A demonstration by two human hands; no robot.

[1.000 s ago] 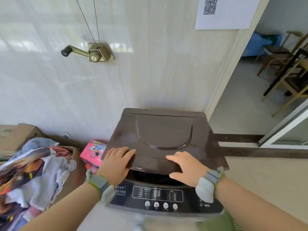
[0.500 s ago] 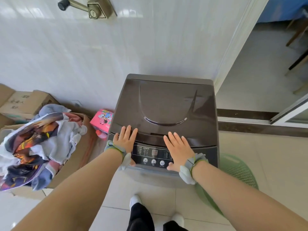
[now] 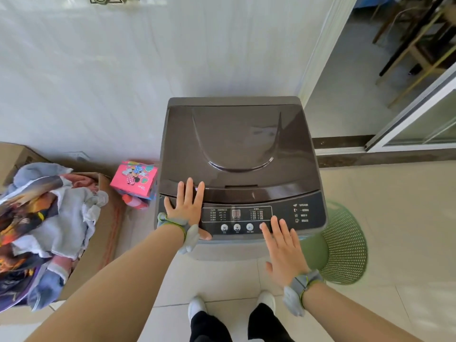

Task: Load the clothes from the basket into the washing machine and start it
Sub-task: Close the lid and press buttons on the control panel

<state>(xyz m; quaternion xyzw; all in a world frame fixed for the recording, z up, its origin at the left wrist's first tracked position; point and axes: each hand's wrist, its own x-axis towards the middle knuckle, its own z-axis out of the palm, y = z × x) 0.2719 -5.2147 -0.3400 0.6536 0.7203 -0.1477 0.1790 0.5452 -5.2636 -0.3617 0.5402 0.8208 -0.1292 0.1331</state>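
Observation:
A dark brown top-loading washing machine (image 3: 237,144) stands against the wall with its lid down. My left hand (image 3: 186,206) lies flat with straight fingers on the lid's front left edge and the panel. My right hand (image 3: 281,245) hovers with straight fingers at the front of the control panel (image 3: 246,218), its fingertips by the right-most of the round buttons. A green perforated laundry basket (image 3: 345,245) stands on the floor at the machine's right front corner; its inside is not visible.
A cardboard box (image 3: 103,233) heaped with mixed clothes (image 3: 42,225) sits on the floor to the left. A pink cartoon box (image 3: 134,177) lies between it and the machine. An open doorway with chairs (image 3: 419,45) is at the upper right. My feet stand on the tiled floor (image 3: 222,275).
The lid went from partly raised to fully down. My right hand has slid back off the lid toward me, to the front of the button row. My view has tilted downward.

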